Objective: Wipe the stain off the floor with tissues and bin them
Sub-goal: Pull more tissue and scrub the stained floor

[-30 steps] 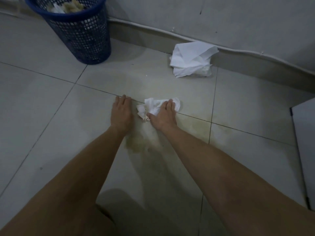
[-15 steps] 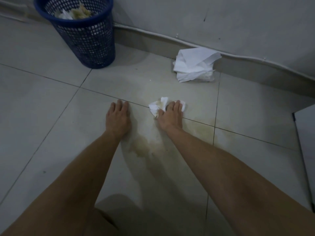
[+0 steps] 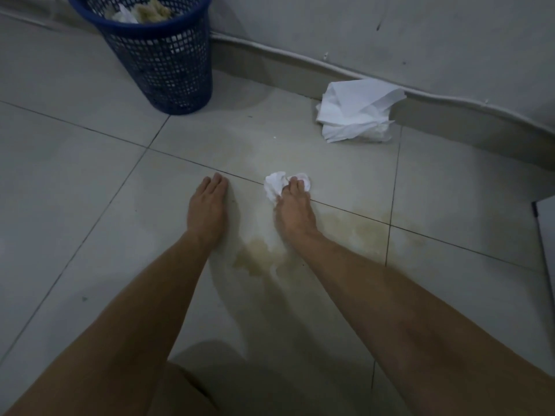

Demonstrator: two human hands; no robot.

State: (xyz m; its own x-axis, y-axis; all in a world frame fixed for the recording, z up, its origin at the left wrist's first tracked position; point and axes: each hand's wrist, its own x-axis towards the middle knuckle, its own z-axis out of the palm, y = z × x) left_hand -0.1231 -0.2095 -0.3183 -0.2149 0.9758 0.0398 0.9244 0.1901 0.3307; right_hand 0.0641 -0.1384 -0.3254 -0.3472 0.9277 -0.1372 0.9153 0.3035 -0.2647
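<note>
**Down on the tiles, tissue under the right hand**

Right now the right hand (image 3: 295, 211) is pressing a crumpled white tissue (image 3: 277, 184) flat to the floor (image 3: 90, 205), fingers held close together and curled over the wad, which bulges out past the fingertips and to their left. The wad sits just over a grout line, on the far tile. The left hand (image 3: 207, 210) lies palm-down on the bare tile beside it, holding nothing — fingers straight and pressed together, tips reaching that same grout line.

And the stain (image 3: 258, 259): a yellowish-brown patch lies between the two wrists, nearer the camera than the tissue, with a fainter smear of the same colour running off to the right of the right forearm along the grout line.

Up at far left stands a blue mesh bin (image 3: 159, 58), close to the wall, with crumpled paper already inside — some of it white, some yellowed. Over at far right, a loose pile of clean white tissues (image 3: 354, 112) rests against the skirting board (image 3: 450, 124), well apart from the hands.
</note>
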